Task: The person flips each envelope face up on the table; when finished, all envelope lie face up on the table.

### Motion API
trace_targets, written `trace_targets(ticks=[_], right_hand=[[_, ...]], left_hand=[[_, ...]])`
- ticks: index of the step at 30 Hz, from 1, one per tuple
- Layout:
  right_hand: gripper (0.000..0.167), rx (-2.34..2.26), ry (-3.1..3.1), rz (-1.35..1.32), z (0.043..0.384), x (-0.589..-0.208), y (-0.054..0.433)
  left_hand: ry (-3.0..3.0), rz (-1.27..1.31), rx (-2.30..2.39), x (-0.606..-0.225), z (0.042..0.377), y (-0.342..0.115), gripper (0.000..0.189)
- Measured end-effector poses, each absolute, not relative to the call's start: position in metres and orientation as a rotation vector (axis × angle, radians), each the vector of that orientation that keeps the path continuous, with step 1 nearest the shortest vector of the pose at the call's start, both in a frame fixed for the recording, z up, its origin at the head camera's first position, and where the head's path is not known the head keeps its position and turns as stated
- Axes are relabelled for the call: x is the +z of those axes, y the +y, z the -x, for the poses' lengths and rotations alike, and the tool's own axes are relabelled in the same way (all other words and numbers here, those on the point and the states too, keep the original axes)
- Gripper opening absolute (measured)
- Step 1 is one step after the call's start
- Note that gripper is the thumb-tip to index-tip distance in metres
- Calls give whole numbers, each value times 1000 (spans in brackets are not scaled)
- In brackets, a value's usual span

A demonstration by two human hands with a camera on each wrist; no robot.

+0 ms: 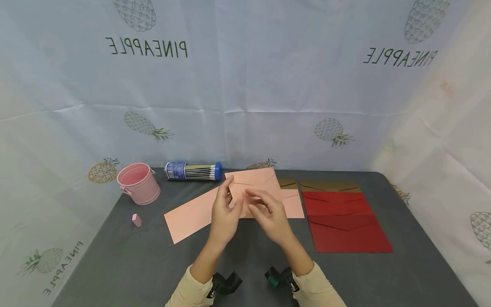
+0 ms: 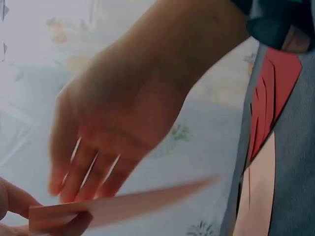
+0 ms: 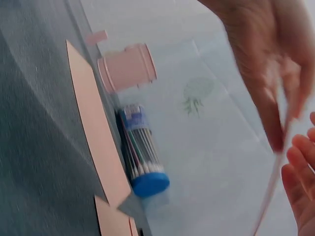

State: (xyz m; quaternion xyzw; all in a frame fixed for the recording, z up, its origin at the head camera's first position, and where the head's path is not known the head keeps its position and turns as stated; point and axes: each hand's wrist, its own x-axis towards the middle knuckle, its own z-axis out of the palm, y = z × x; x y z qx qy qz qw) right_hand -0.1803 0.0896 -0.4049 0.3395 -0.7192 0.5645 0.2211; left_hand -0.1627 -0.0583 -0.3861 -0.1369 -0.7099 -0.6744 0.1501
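Observation:
A pale pink envelope (image 1: 257, 178) is held up over the table, its flap lines facing me. My left hand (image 1: 224, 217) grips its left side between thumb and fingers; in the left wrist view only a bit of that hand (image 2: 15, 201) shows at the lower left corner. Beside the envelope's right part is my right hand (image 1: 273, 216), fingers loosely bent. The left wrist view has this right hand (image 2: 118, 118) with its fingers extended down to the envelope's edge (image 2: 128, 206). Behind the held envelope lie a long pink envelope (image 1: 192, 218) and another pink one (image 1: 294, 207).
Red envelopes (image 1: 347, 232) overlap on the right, with brown-gold envelopes (image 1: 330, 186) behind them. At the back left are a pink bucket (image 1: 145, 189) and a clear tub of pencils (image 1: 199, 171) with a blue lid. A small pink block (image 1: 136, 220) lies near the left edge.

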Motion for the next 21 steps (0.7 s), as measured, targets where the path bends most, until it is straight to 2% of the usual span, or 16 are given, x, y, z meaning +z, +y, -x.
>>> trace_targets(ticks=[7, 15, 21], right_hand=[[37, 1659, -2007, -569, 189, -395, 123], [44, 1909, -2050, -253, 220, -434, 163], [50, 2040, -2120, -180, 231, -455, 174]], left_hand=[[-1993, 314, -2157, -401, 187, -78, 60], [-1976, 295, -2249, -417, 206, -94, 61], [-1917, 310, -2371, -427, 212, -99, 62]])
